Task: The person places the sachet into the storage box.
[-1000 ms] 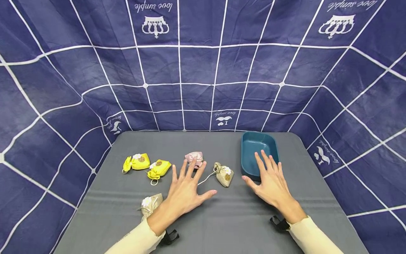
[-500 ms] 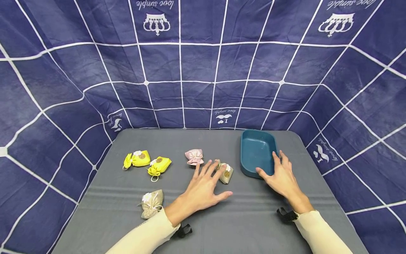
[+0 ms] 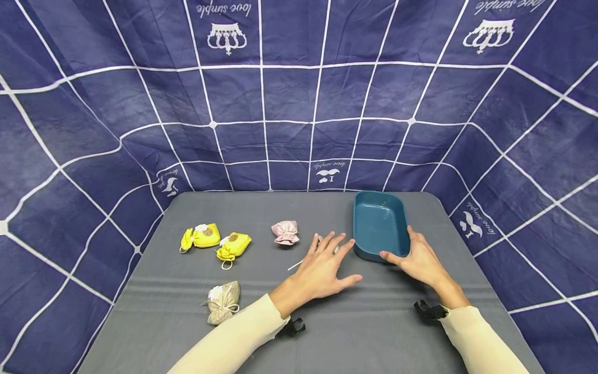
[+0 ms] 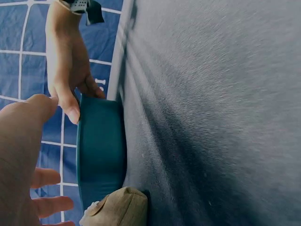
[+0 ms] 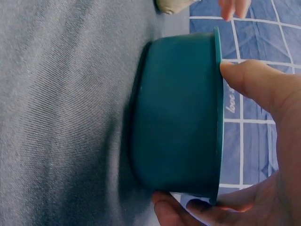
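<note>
My right hand (image 3: 424,262) is at the near right corner of a teal storage tray (image 3: 380,228). Its thumb lies on the near rim and its fingers curl around the right wall, as the right wrist view shows. Nothing lies in the tray. My left hand (image 3: 322,270) hovers with spread fingers over a beige drawstring pouch (image 4: 123,209). In the head view that pouch is mostly hidden under the fingers, with its white cord showing at the left. A pink pouch (image 3: 285,232) lies beyond the left hand, to its left.
Two yellow pouches (image 3: 206,236) (image 3: 235,246) lie at the left of the grey table (image 3: 355,332). Another beige pouch (image 3: 223,302) lies nearer, beside the left sleeve. A blue curtain with white lines (image 3: 289,98) stands behind the table and along both sides.
My left hand has moved right, from near the pink pouch to over the beige pouch. My right hand has gone from above the tray to its near right corner and taken hold.
</note>
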